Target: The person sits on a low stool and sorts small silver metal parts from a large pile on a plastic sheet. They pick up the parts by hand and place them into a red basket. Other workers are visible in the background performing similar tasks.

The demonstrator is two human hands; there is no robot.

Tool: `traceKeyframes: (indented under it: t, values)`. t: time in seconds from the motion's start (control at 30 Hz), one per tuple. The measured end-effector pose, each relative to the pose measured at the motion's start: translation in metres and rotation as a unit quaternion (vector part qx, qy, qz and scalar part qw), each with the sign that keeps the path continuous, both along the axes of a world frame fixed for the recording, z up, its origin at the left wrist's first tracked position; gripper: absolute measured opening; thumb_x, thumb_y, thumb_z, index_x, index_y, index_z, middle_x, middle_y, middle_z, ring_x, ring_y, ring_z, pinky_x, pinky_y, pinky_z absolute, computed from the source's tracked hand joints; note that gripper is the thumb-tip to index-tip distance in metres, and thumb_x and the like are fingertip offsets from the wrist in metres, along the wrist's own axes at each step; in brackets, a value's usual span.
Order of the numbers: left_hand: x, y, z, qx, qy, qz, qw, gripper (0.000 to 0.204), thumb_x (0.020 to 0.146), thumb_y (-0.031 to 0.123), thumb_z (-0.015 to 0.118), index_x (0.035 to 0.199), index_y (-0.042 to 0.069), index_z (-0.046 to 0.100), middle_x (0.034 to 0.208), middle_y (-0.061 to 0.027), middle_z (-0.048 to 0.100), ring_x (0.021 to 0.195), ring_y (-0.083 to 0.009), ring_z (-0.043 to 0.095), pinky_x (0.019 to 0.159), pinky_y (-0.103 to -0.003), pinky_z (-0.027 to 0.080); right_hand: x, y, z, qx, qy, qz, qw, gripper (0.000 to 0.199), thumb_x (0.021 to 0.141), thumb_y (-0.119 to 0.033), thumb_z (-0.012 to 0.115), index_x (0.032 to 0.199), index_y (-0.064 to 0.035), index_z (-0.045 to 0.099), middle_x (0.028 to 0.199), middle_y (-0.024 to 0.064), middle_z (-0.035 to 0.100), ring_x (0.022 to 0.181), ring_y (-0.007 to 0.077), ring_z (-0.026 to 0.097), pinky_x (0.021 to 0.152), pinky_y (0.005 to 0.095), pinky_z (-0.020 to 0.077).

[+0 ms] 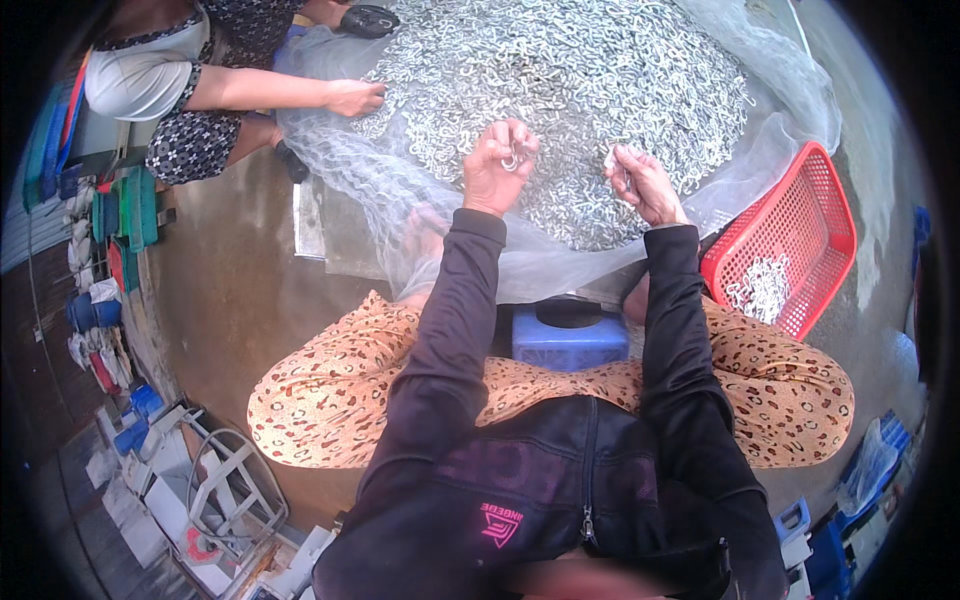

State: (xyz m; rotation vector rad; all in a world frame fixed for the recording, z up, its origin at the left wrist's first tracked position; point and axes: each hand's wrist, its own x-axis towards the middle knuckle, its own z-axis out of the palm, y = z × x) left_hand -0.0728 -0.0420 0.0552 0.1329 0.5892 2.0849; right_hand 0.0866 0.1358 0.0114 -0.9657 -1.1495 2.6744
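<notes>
A broad heap of small silvery S-shaped metal hooks lies on a pale mesh sheet in front of me. My left hand is raised over the heap's near part, its fingers curled round a metal hook. To its right, my right hand is closed too, thumb and fingers pinching a metal hook. The two hands are apart, with hooks of the heap showing between them. Parts of both held hooks are hidden by my fingers.
A red perforated plastic basket stands at the right, with some hooks in its near end. Between my legs is a blue plastic stool. At the far left another person's hand reaches to the heap's edge. Lower left lies a jumble of machine parts.
</notes>
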Motion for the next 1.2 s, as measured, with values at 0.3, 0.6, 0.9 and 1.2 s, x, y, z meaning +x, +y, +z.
traceKeyframes:
  t: [0.3, 0.6, 0.9, 1.2]
  values:
    - [0.066, 0.027, -0.066, -0.428, 0.613, -0.227, 0.624, 0.014, 0.079, 0.015, 0.062, 0.089, 0.005, 0.058, 0.076, -0.0067, 0.06, 0.064, -0.0217, 0.058, 0.059, -0.036, 0.049, 0.035, 0.032, 0.023, -0.281, 0.4, -0.154, 0.859, 0.019, 0.088, -0.016, 0.051, 0.076, -0.0032, 0.042, 0.07, 0.0045, 0.035, 0.057, 0.0114, 0.036, 0.038, 0.0186, 0.0312]
    - [0.026, 0.004, -0.086, -0.494, 0.606, -0.107, 0.614, 0.029, 0.066, 0.028, 0.081, 0.07, 0.006, 0.064, 0.064, -0.0061, 0.064, 0.059, -0.0153, 0.06, 0.057, -0.029, 0.046, 0.056, 0.049, -0.009, 0.027, -0.029, -0.093, 0.995, 0.034, 0.091, -0.035, 0.052, 0.09, -0.002, 0.061, 0.058, 0.0004, 0.048, 0.047, 0.0101, 0.043, 0.036, 0.0218, 0.0309]
    - [-0.046, -0.023, -0.028, -0.315, 0.082, -0.159, 0.932, 0.033, 0.087, 0.037, 0.06, 0.069, 0.009, 0.059, 0.065, 0.0001, 0.055, 0.055, -0.0115, 0.049, 0.053, -0.026, 0.041, 0.032, -0.016, -0.079, 0.553, -0.403, 0.184, 0.706, 0.035, 0.08, -0.032, 0.062, 0.097, -0.0011, 0.061, 0.095, 0.0236, 0.064, 0.095, 0.0377, 0.061, 0.081, 0.0437, 0.0469]
    - [-0.025, -0.028, -0.026, -0.402, 0.243, -0.133, 0.873, 0.022, 0.088, 0.031, 0.06, 0.083, 0.011, 0.054, 0.07, 0.0022, 0.05, 0.059, -0.0081, 0.048, 0.046, -0.019, 0.033, 0.008, 0.005, 0.035, -0.041, 0.183, -0.028, 0.982, 0.011, 0.084, -0.015, 0.056, 0.087, -0.0059, 0.052, 0.069, 0.0021, 0.045, 0.059, 0.0118, 0.045, 0.038, 0.0187, 0.0304]
